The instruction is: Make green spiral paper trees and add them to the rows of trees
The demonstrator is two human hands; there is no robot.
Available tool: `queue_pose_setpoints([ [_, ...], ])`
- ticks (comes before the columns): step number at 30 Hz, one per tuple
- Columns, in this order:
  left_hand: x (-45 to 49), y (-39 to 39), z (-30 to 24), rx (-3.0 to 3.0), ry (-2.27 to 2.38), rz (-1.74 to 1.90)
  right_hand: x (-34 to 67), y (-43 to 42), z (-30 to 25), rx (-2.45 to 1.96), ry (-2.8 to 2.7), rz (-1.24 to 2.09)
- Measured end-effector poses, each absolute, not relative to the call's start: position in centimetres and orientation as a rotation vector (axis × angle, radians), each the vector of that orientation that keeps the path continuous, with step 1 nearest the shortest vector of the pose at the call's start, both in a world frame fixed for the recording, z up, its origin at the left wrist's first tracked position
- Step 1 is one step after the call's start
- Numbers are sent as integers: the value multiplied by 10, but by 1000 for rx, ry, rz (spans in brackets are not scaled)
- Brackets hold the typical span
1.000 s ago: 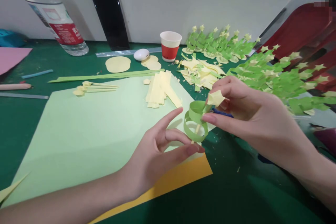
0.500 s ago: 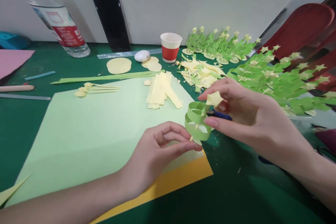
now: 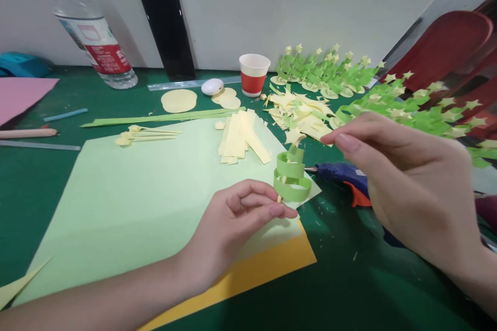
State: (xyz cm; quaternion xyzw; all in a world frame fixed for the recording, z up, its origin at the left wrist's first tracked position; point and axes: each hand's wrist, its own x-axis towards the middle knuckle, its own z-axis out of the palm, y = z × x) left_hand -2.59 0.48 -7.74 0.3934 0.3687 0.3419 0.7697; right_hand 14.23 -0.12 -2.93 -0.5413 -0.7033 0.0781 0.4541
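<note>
While star-tipped tree (image 3: 294,195) is leaning toward one o'clock, left hand (image 3: 233,232) pinching foot; right hand (image 3: 419,186), at three, pressing thumb to forefinger.

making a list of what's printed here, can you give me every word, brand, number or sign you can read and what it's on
No text reads clearly.
Bottle label: white print on red, too small and blurred to read.
Cup: no readable text.
Phone: dark, no readable text.
Glue gun: no readable text.
Paper tree: no text seen.
</note>
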Motion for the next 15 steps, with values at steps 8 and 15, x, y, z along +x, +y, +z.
queue_pose_setpoints([
  [8,-25,6,-77,901,803,732,140,0,-25,-919,-2263,-351],
  [15,-25,5,-79,862,780,753,140,0,-34,-947,-2324,-596],
])
